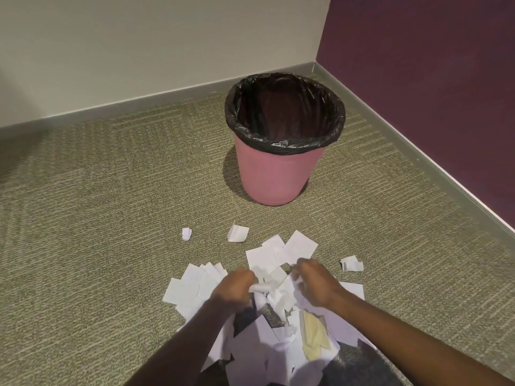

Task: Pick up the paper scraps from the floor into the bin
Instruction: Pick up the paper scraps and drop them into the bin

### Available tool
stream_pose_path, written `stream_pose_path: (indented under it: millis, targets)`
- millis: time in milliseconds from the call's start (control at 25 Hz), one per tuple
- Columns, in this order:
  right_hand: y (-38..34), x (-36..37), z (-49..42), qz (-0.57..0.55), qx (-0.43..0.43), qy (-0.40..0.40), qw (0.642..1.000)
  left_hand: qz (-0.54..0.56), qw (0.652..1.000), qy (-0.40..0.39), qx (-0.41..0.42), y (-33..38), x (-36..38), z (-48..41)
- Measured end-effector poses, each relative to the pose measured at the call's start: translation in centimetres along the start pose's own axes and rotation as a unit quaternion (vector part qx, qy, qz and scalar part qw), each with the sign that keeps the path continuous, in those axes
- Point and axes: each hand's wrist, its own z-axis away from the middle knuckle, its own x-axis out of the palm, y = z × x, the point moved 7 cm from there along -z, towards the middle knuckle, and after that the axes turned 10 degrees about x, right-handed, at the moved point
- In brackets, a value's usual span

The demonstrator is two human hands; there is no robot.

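Observation:
A pile of white paper scraps (274, 324) lies on the carpet in front of me, with one yellowish piece (315, 335) in it. My left hand (232, 288) is closed on a rolled white scrap at the pile's middle. My right hand (315, 282) is curled into crumpled scraps beside it. A pink bin (274, 176) with a black liner stands upright beyond the pile, mouth open, nothing visible inside. Loose scraps lie apart from the pile: a small crumpled one (186, 234), a folded one (237, 233), and one to the right (351, 263).
The floor is green-beige patterned carpet (111, 218). A pale wall (139, 51) with a grey baseboard runs behind the bin, and a purple wall (432, 79) closes the corner on the right. The bin stands near that corner.

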Motion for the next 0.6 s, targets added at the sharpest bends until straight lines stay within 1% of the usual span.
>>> stream_pose_path:
  millis: [120,240,280,360,440,520,600]
  targets:
    - [-1.3,-4.1,-0.1,-0.044,0.007,0.029,0.999,0.087,0.996,0.035,-0.005,0.8,-3.8,-0.9]
    - [-2.5,-9.7,0.5,-0.111,0.028,0.057,0.992,0.193,0.978,0.048,-0.068,0.6,-10.3,-0.6]
    - [-2.8,-11.6,0.8,-0.144,0.035,0.071,0.986,0.215,0.972,0.054,-0.075,0.7,-13.0,-0.2]
    - [-3.4,-15.3,1.5,-0.217,0.046,0.103,0.970,0.208,0.974,0.066,-0.055,1.6,-18.4,0.8]
    - [-4.0,-18.7,2.0,-0.286,0.053,0.130,0.948,0.209,0.972,0.097,-0.033,2.9,-23.5,1.9]
    - [-4.8,-22.0,2.3,-0.351,0.044,0.145,0.924,0.221,0.965,0.144,-0.005,4.5,-28.2,2.4]
    - [-5.7,-25.9,2.3,-0.393,0.021,0.164,0.905,0.235,0.949,0.210,0.014,6.3,-32.7,2.0]
